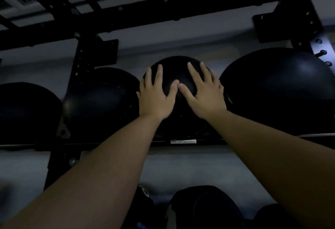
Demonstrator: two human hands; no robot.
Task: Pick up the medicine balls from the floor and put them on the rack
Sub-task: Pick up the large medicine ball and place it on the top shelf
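A black medicine ball (pixel 181 121) sits on the rack's shelf rail (pixel 126 144), above a small white label. My left hand (pixel 155 98) and my right hand (pixel 204 94) lie flat on its front face with fingers spread and thumbs touching, pressing against it. Three more black medicine balls share the shelf: one just to the left (pixel 101 98), one at the far left (pixel 27 109), and a larger one on the right (pixel 277 91). The light is dim.
A black upright post (pixel 79 62) with holes stands left of the held ball, and a crossbeam (pixel 163 11) runs overhead. Another upright (pixel 319 47) is at the far right. Dark balls (pixel 204 207) lie low down between my forearms.
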